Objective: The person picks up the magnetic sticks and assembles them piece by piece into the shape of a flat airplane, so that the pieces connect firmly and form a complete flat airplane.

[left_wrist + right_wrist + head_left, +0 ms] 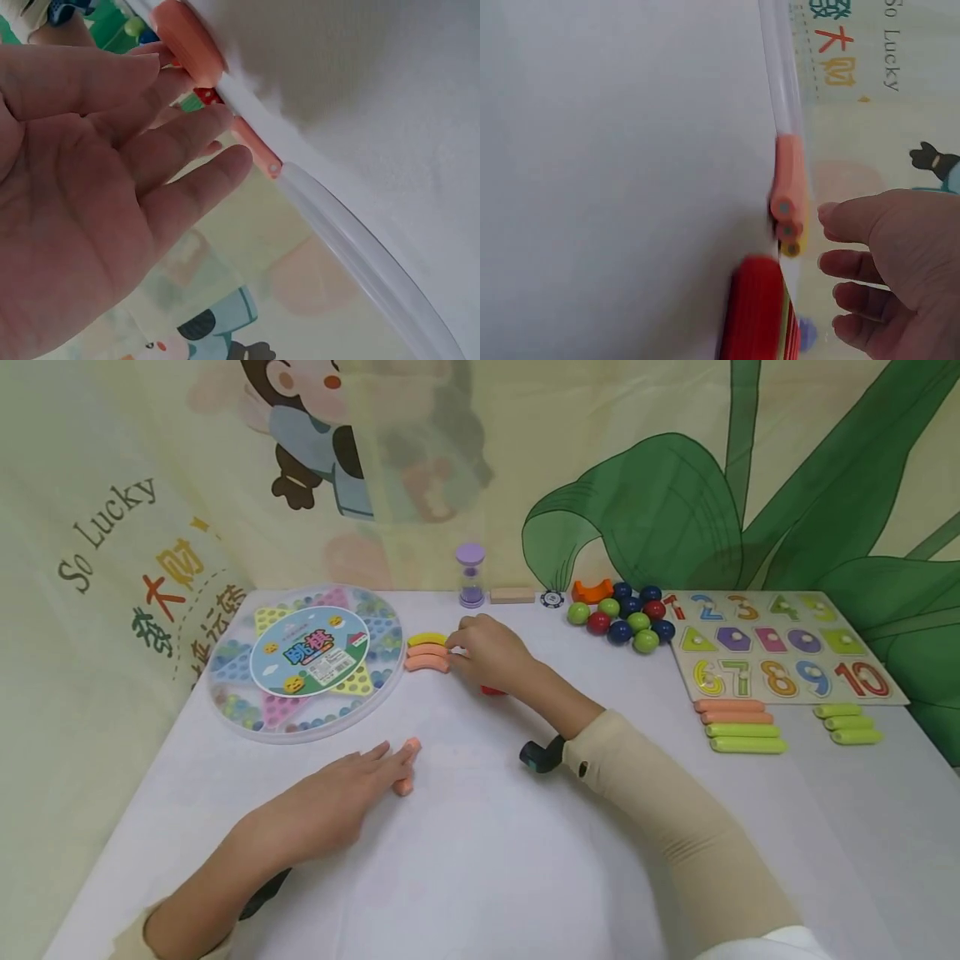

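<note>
My left hand (322, 810) reaches over the table with straight fingers. Its fingertips overlap a short salmon-coloured stick (403, 785), which in the left wrist view appears as an orange rounded piece (191, 45) at the index fingertip. My right hand (495, 652) is at the right ends of a small stack of curved sticks, yellow (427, 639) behind salmon (427, 663). In the right wrist view a gap shows between thumb and fingers, with nothing held there. Red sticks (756, 307) lie near this hand, mostly hidden by it in the head view.
At left lies a round Chinese checkers box (311, 652). Behind stand a purple hourglass (471, 577), a wooden block (512, 596) and a poker chip (552, 599). Coloured balls (619, 632), a number puzzle board (787, 647), and salmon and green sticks (742, 729) occupy the right.
</note>
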Available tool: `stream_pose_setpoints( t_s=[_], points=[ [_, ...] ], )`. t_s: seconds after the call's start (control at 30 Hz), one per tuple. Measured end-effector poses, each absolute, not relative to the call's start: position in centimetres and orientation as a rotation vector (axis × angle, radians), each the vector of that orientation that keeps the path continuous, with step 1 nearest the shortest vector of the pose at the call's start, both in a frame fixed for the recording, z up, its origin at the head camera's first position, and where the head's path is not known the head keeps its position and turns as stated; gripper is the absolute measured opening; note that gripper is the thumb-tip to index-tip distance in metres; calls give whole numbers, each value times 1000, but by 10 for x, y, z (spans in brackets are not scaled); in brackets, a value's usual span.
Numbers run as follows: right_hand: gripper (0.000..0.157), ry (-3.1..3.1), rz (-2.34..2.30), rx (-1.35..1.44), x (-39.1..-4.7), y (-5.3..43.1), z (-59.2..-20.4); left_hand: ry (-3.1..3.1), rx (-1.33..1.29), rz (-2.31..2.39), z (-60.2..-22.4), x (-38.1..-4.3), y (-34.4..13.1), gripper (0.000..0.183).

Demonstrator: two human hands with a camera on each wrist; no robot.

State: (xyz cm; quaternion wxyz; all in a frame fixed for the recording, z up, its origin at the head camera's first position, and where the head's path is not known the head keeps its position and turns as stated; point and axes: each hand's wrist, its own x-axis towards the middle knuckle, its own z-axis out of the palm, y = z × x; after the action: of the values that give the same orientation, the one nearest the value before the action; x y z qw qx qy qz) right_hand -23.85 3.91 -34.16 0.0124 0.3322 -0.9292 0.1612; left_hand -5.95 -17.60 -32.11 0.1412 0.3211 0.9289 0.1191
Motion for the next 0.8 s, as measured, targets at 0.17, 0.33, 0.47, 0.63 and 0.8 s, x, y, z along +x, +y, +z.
stream_pose_setpoints(
  t_s=[0.17, 0.33, 0.47, 0.63, 0.8],
  points=[
    [19, -2906, 416, 1069, -239, 12, -347, 2649, 1010, 396, -320, -62, -183, 73],
    [26, -2926, 303, 1043, -236, -3, -349, 2613, 1001, 394, -319, -62, -187, 64],
    [27, -2952, 353, 1050, -231, -7, -347, 2591, 961, 416, -320, -63, -189, 61],
    [30, -3073, 464, 1137, -213, 0, -342, 2589, 966, 389, -322, -61, -188, 60],
    [33, -3140, 506, 1241, -188, 17, -337, 2583, 930, 371, -321, -59, -186, 56]
  ],
)
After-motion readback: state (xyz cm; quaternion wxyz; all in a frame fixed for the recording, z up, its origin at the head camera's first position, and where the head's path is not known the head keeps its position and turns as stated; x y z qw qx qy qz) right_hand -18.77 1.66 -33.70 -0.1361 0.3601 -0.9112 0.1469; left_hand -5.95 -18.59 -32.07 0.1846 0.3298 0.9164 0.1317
